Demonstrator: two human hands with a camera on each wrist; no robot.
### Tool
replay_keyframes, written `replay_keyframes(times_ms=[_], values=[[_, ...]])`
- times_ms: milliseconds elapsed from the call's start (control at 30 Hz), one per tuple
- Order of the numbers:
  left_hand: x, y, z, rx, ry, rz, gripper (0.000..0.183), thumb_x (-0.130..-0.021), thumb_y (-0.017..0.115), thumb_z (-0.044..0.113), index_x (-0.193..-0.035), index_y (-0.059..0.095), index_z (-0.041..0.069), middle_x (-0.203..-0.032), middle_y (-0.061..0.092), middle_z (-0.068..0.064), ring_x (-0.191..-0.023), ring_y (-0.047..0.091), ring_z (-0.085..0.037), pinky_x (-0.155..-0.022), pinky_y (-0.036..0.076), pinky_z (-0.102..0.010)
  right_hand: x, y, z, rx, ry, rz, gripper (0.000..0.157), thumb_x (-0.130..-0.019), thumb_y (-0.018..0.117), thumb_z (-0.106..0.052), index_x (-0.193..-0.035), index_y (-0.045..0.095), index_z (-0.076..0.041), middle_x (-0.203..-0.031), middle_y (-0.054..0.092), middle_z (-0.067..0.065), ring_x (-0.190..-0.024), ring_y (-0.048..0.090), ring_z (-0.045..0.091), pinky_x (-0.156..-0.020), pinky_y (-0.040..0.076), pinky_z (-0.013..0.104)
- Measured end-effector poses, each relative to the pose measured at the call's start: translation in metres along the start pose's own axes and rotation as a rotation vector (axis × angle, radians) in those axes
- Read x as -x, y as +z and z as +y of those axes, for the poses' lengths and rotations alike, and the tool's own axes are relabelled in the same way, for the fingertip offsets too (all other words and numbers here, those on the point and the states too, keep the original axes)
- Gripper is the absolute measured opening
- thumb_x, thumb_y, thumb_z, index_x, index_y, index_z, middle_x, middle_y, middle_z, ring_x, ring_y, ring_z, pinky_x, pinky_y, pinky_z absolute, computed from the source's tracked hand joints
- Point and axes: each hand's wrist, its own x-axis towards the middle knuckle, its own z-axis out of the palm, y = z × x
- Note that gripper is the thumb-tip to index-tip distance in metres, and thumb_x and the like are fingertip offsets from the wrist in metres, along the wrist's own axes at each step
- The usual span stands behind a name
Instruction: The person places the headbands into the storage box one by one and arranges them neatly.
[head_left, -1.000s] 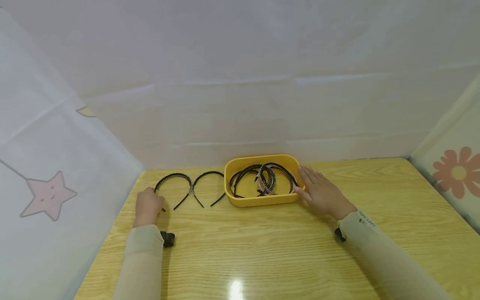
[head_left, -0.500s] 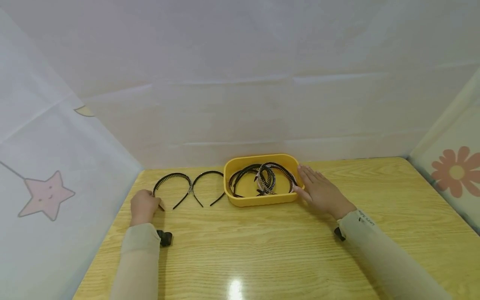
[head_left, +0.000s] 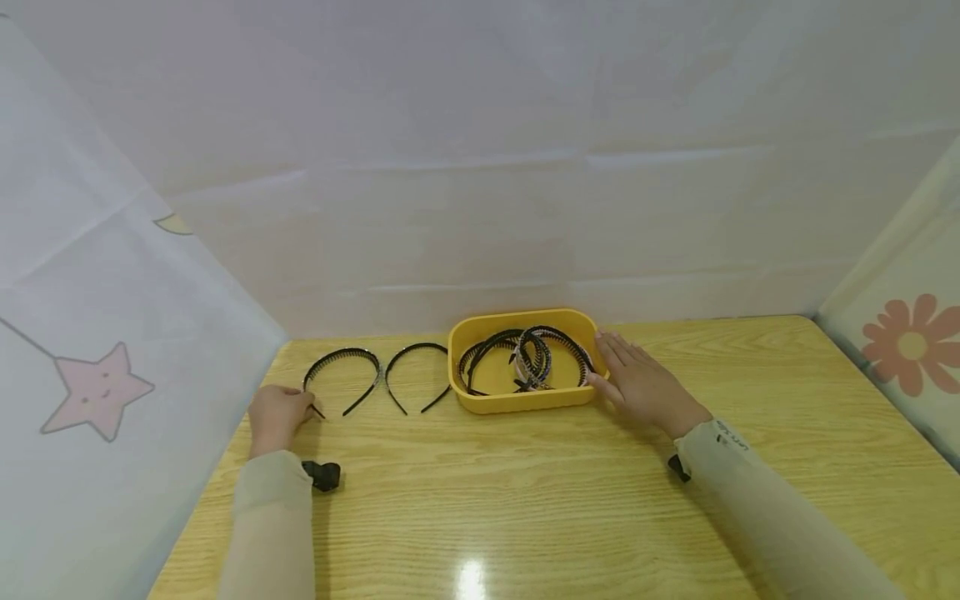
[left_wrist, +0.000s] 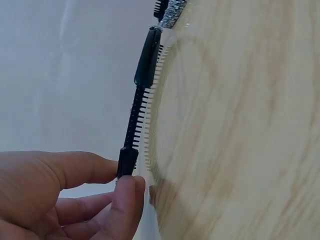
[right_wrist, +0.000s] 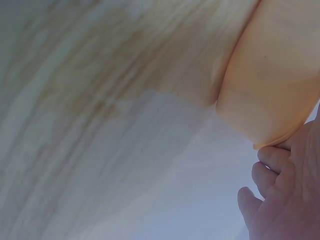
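Note:
My left hand [head_left: 277, 417] pinches one end of a black toothed headband [head_left: 343, 352] between thumb and fingers, at the table's left. In the left wrist view, the headband [left_wrist: 145, 65] shows its row of comb teeth close over the wood. A second black headband [head_left: 422, 345] lies to its right, between it and a yellow plastic basket [head_left: 525, 403]. Inside the basket several black headbands [head_left: 495, 337] overlap, some with glittery trim. Against the basket's right end rests my right hand [head_left: 645, 383], fingers straight. The right wrist view shows its fingers [right_wrist: 272, 160] at the basket's rim.
The wooden table [head_left: 480, 475] meets a pale cloth backdrop [head_left: 480, 208] behind the basket. Printed cloth panels with a pink star [head_left: 96, 390] and a red flower [head_left: 911, 346] stand at left and right.
My left hand has shifted slightly left, and the headband it pinches has slid a little left with it. The right hand and basket have stayed put.

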Motion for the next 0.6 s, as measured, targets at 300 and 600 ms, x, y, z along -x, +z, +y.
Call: replay_keyframes(times_ms=[300,600], values=[[0.006,-0.005,0.000,0.311,-0.129,-0.076,0.048,-0.101,0.064,0.020,-0.137,0.057,-0.010,-0.087,0.072,0.004,-0.072,0.070,-0.002,-0.070,0.061,-0.020,0.000,-0.001,0.000,-0.013,0.000,0.000,0.073,-0.110,0.040,-0.043,-0.160,0.017,0.005,-0.167,0.016,0.022,-0.154,0.015,0.039,-0.125,0.015,0.056],[0.020,-0.001,0.013,0.449,-0.154,-0.024,0.049,-0.101,0.064,0.015,-0.144,0.053,-0.006,-0.107,0.068,-0.004,-0.074,0.070,-0.001,-0.077,0.061,-0.022,-0.001,0.000,0.001,-0.010,-0.002,-0.009,0.074,-0.110,0.037,-0.045,-0.160,0.015,0.004,-0.167,0.015,0.021,-0.154,0.014,0.039,-0.125,0.014,0.055]])
